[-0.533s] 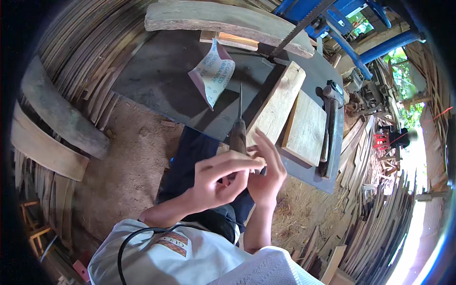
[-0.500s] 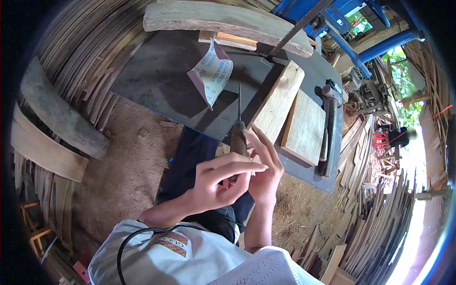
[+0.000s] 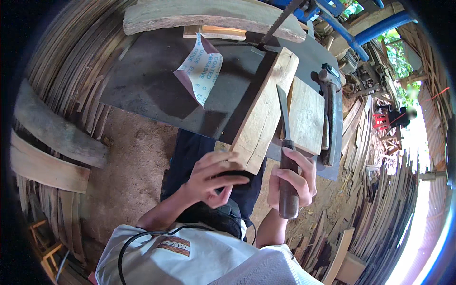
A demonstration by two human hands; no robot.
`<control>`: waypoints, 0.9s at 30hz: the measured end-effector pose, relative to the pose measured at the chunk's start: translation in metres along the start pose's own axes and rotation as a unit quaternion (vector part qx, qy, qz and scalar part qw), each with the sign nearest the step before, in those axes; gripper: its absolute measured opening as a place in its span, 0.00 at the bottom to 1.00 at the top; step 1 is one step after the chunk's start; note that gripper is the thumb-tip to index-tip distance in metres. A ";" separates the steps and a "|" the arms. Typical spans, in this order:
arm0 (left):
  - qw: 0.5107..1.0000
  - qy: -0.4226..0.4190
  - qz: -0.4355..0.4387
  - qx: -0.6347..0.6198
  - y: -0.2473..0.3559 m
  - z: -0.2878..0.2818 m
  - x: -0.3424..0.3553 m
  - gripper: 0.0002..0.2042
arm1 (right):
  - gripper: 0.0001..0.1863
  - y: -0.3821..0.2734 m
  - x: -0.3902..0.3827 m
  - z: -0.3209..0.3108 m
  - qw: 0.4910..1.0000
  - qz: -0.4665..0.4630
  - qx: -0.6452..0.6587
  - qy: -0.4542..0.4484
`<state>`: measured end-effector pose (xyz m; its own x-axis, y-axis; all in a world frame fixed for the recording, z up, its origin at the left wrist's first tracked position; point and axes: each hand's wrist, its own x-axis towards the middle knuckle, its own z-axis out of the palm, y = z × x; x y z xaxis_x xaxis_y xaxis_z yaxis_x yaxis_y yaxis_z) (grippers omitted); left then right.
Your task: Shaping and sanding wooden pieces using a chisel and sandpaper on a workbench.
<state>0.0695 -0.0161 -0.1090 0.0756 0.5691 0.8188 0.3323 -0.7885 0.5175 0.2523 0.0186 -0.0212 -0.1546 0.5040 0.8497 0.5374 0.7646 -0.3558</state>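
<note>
In my right hand (image 3: 297, 183) is a chisel (image 3: 284, 114) with a dark wooden handle. My fingers wrap the handle, and the narrow blade points up and away, over the gap between two pieces of wood. My left hand (image 3: 213, 178) has its fingers spread and nothing in it. Its fingertips are by the near end of a long wooden block (image 3: 263, 114); whether they touch it I cannot tell. A crack runs along the block's near part, which overhangs the table edge. Right of the block lies a flat wooden board (image 3: 306, 116).
A curled sheet of sandpaper (image 3: 202, 71) lies on the dark tabletop (image 3: 147, 71). A hammer (image 3: 331, 114) rests at the right. Along the back are a thick curved plank (image 3: 213, 19) and a saw blade (image 3: 280, 23). Stacked timber (image 3: 71, 52) flanks the left.
My hands have separated. My right hand has moved right with the chisel, whose blade now shows its flat side. My left hand has come off the chisel. The view has shifted slightly.
</note>
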 end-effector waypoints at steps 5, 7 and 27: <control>0.997 -0.050 -0.017 -0.065 -0.025 0.012 -0.008 0.17 | 0.03 -0.016 -0.005 0.004 0.995 0.003 -0.027 -0.092; 0.997 -0.045 -0.006 -0.070 -0.031 0.018 -0.015 0.17 | 0.08 -0.015 -0.005 0.020 0.993 0.009 0.098 -0.058; 0.996 0.016 0.023 -0.085 -0.043 0.036 -0.025 0.18 | 0.08 0.037 0.024 0.043 0.999 -0.034 0.018 0.028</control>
<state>0.0873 0.0120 -0.1605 0.0566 0.5255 0.8489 0.1641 -0.8436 0.5113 0.2329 0.0756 -0.0306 -0.1420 0.4272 0.8929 0.4976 0.8106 -0.3087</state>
